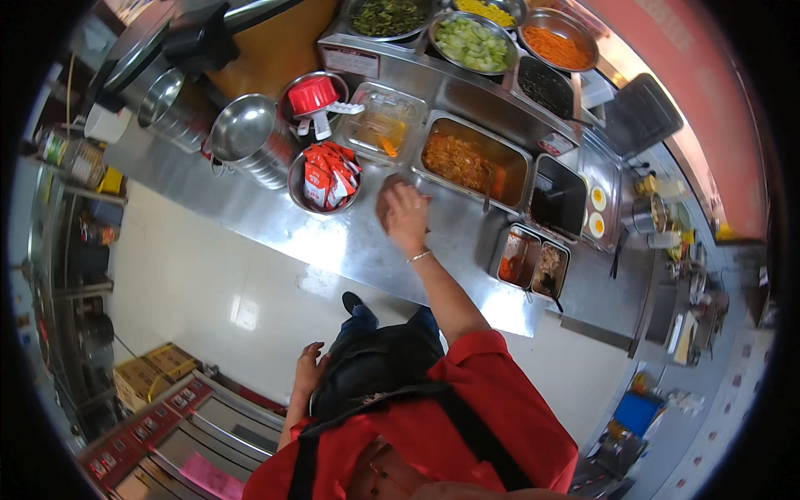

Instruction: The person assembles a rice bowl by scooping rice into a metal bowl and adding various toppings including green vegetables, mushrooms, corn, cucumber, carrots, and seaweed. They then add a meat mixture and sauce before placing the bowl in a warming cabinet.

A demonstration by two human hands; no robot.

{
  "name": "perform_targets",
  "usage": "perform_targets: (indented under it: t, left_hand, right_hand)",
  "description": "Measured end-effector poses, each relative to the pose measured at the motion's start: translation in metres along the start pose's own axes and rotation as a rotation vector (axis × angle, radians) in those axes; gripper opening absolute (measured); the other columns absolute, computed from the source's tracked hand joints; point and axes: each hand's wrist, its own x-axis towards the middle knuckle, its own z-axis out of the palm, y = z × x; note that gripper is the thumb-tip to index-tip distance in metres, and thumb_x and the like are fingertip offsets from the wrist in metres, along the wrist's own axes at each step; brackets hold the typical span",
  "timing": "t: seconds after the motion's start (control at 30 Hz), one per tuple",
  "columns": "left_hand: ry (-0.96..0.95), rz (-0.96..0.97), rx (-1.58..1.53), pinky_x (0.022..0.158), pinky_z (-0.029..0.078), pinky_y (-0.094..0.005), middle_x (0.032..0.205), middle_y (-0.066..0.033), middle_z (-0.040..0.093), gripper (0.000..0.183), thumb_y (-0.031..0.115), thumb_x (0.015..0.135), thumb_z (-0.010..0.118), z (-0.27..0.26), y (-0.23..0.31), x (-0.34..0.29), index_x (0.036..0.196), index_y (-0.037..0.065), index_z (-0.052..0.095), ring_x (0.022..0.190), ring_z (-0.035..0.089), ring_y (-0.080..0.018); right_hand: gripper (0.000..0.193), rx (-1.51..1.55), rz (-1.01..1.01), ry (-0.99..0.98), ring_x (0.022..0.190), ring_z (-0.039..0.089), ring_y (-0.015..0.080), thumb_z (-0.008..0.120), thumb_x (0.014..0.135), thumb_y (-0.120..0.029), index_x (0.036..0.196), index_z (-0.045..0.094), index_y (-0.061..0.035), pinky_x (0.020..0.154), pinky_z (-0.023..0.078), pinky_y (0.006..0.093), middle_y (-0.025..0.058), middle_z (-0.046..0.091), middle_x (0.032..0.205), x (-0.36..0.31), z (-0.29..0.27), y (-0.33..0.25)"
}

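My right hand (406, 215) reaches out over the steel counter (467, 242), its palm down on a brown cloth (386, 204) that shows around the fingers. Much of the cloth is hidden under the hand. Just left of it stands a steel bowl of red sachets (330, 175). Behind are a clear tub (382, 121) with yellow-orange liquid and an orange-handled utensil, and a steel pan of orange-brown shredded food (460, 158). My left hand (311, 367) hangs low beside my black apron (367, 367), fingers loosely bent and apart, with nothing in it.
Stacked steel pots (250, 129) stand at the left. On the right are a dark-filled pan (558, 196), a tray with egg halves (598, 200) and two small food tins (533, 260). Bowls of cut vegetables (472, 43) line the raised back shelf. Cardboard boxes (154, 371) sit behind me.
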Motion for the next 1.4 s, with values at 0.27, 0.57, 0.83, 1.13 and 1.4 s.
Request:
perform_targets:
  t: [0.27, 0.57, 0.83, 1.13, 1.4]
  left_hand:
    - [-0.207, 0.229, 0.021, 0.074, 0.053, -0.0382, 0.111, -0.0201, 0.06, 0.035, 0.016, 0.084, 0.064, -0.014, 0.003, 0.071, 0.115, 0.001, 0.057, 0.09, 0.065, -0.0319]
    - [-0.247, 0.356, 0.151, 0.077, 0.052, -0.038, 0.108, -0.0206, 0.061, 0.036, 0.017, 0.083, 0.066, 0.001, 0.042, 0.104, 0.113, 0.001, 0.059, 0.089, 0.065, -0.0319]
    - [-0.242, 0.393, 0.199, 0.081, 0.052, -0.0385, 0.116, -0.0212, 0.058, 0.043, 0.03, 0.085, 0.064, 0.005, 0.113, 0.09, 0.118, 0.002, 0.057, 0.092, 0.064, -0.032]
    - [-0.192, 0.355, 0.175, 0.083, 0.051, -0.0385, 0.114, -0.0211, 0.059, 0.043, 0.03, 0.086, 0.062, -0.003, 0.132, 0.1, 0.119, 0.004, 0.057, 0.096, 0.063, -0.0312]
    - [-0.321, 0.573, 0.129, 0.083, 0.049, -0.037, 0.113, -0.0189, 0.061, 0.042, 0.027, 0.087, 0.06, -0.03, 0.16, 0.139, 0.121, 0.003, 0.056, 0.096, 0.063, -0.0309]
  right_hand:
    - [0.021, 0.309, -0.275, -0.867, 0.097, 0.055, 0.0259, 0.061, 0.074, -0.017, 0.095, 0.062, -0.0184, 0.08, 0.048, 0.0374, 0.0043, 0.058, 0.106, -0.206, -0.075, -0.023]
    - [0.015, 0.028, 1.231, 0.038, 0.068, 0.061, 0.0278, 0.066, 0.064, -0.011, 0.078, 0.065, -0.0053, 0.066, 0.05, 0.0374, 0.0098, 0.06, 0.071, -0.328, -0.305, 0.102]
    - [0.035, -0.335, 1.063, 0.481, 0.102, 0.052, 0.0373, 0.061, 0.075, -0.01, 0.108, 0.055, -0.0014, 0.092, 0.042, 0.0433, 0.0193, 0.053, 0.108, -0.283, -0.35, 0.283]
    - [0.035, -0.342, 0.656, 0.457, 0.112, 0.047, 0.0384, 0.062, 0.083, -0.013, 0.113, 0.052, 0.0024, 0.097, 0.039, 0.0442, 0.0239, 0.049, 0.119, -0.218, -0.333, 0.287]
    - [0.016, 0.201, 0.389, 0.506, 0.091, 0.056, 0.0338, 0.055, 0.081, 0.003, 0.097, 0.057, -0.0014, 0.081, 0.045, 0.0407, 0.0158, 0.058, 0.099, -0.138, -0.269, 0.087]
